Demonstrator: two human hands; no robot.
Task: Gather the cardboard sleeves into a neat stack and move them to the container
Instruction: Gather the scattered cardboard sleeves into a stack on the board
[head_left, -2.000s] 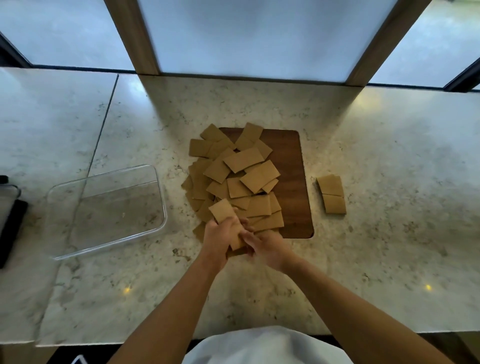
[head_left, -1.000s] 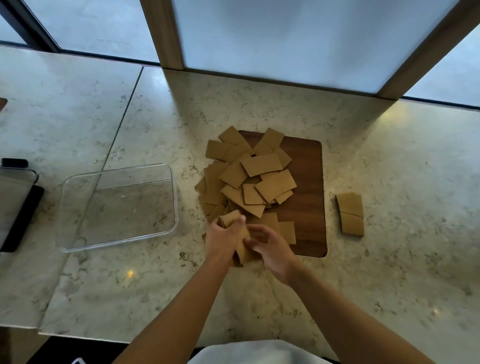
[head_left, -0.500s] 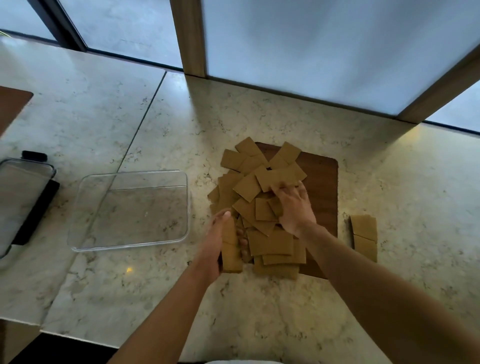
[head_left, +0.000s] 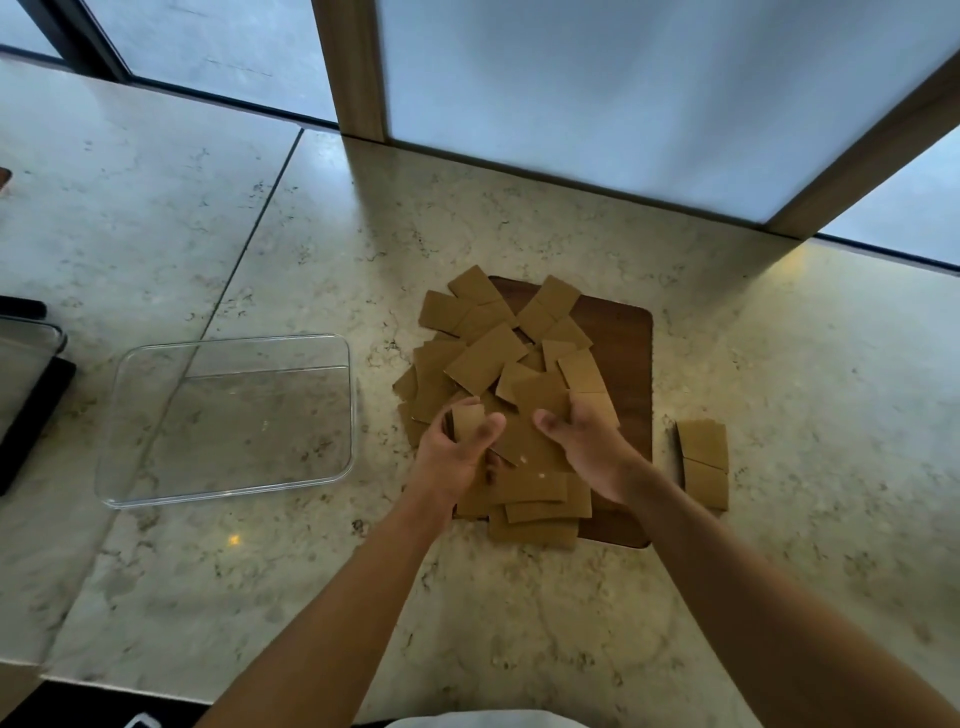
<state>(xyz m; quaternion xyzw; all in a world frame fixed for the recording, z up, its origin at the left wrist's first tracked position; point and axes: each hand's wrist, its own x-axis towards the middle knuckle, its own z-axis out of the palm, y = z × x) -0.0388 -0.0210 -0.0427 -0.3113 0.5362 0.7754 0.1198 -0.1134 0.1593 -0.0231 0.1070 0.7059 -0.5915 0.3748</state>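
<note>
Both forearms are bare — no sleeves — with a white garment (head_left: 467, 719) at the bottom edge.

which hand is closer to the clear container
Left. The left hand, holding a small stack of sleeves, is just right of the container. The right hand is farther right, over the sleeve pile.

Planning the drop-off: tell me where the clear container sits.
The clear container sits empty on the marble counter, left of the sleeve pile, beside the left hand.
</note>
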